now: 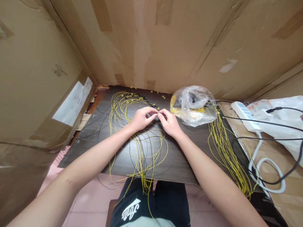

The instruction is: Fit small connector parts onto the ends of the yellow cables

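My left hand [141, 118] and my right hand [169, 123] meet over the middle of a dark wooden board [189, 157], fingertips pinched together on the end of a thin yellow wire [158, 114]. Beneath the hands lies a looped bundle of yellow and black wires [139, 145] that trails off the near edge toward my lap. Several wires with dark ends [142, 97] lie fanned at the far side of the board. Small yellow pieces [163, 96] are scattered near them.
A clear plastic bag [193, 105] with yellow parts sits right of the hands. Another bundle of yellow wires [227, 151] hangs off the right edge. A white power strip [245, 117], white cable and black cords lie on the right. Cardboard walls [165, 44] enclose the board.
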`<action>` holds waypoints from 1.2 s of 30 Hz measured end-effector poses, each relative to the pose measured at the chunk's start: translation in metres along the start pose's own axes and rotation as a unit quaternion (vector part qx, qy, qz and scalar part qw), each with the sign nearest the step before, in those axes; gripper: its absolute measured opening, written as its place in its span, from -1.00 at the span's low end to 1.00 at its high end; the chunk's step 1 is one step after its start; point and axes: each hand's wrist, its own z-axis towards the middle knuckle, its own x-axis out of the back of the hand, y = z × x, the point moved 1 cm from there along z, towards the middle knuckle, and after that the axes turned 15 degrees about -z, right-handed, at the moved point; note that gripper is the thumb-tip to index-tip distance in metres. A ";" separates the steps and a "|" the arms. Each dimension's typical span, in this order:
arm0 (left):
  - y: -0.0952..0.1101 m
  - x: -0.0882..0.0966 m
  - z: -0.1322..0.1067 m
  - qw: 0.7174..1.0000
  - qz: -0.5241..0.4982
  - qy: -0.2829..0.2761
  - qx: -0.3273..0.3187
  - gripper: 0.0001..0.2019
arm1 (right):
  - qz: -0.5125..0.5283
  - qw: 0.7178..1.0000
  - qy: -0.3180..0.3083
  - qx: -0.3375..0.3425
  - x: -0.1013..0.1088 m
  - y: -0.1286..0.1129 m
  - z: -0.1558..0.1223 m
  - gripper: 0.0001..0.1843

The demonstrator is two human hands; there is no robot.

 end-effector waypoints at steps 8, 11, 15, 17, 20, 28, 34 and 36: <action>0.001 0.001 0.000 0.999 0.010 -0.004 -0.049 -0.86 | 0.002 1.000 -0.018 0.018 0.000 -0.001 0.001 -0.69; 0.001 0.001 -0.001 0.998 0.016 -0.010 -0.058 -0.87 | 0.002 1.000 -0.023 0.017 0.000 0.000 0.000 -0.64; 0.001 0.001 -0.001 0.998 0.015 -0.009 -0.068 -0.88 | -0.009 0.999 -0.028 0.018 0.000 0.000 0.000 -0.61; 0.002 0.000 -0.001 0.998 0.012 -0.003 -0.054 -0.88 | -0.017 0.999 -0.027 0.021 0.001 0.000 0.001 -0.61; 0.002 -0.001 -0.001 1.000 0.008 0.015 -0.026 -0.88 | -0.024 0.999 -0.004 0.021 0.001 -0.001 0.001 -0.69; 0.000 -0.002 -0.001 1.000 -0.009 0.020 -0.009 -0.86 | -0.009 1.000 0.007 0.012 0.001 -0.001 0.000 -0.80; 0.002 0.000 -0.002 0.999 0.001 0.001 -0.038 -0.87 | -0.012 1.000 -0.014 0.017 0.001 0.000 0.001 -0.63; 0.002 0.000 -0.002 0.999 0.008 -0.005 -0.041 -0.87 | -0.014 1.000 -0.017 0.015 0.001 0.000 0.001 -0.58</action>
